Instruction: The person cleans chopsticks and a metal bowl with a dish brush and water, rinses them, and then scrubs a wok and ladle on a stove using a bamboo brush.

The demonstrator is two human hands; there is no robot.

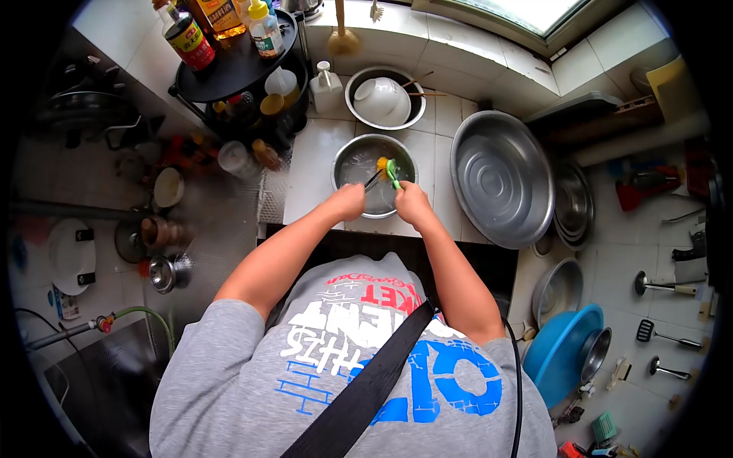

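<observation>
In the head view, a round metal basin [337, 169] with water in it stands on the white tiled counter in front of me. My left hand [350, 201] is closed at its near left rim around a thin dark utensil [373, 180] that may be chopsticks. Across from it, my right hand [412, 203] grips the green handle of a dish brush [392, 172]. The brush's yellow bristles touch or nearly touch the utensil above the water. The fingers hide the utensil's near end.
Behind the basin, a metal bowl [353, 107] holds white bowls [382, 102] and chopsticks. A white pump bottle [326, 88] stands beside it. A large metal basin [504, 179] leans at the right. A black shelf [229, 84] with bottles is at the back left.
</observation>
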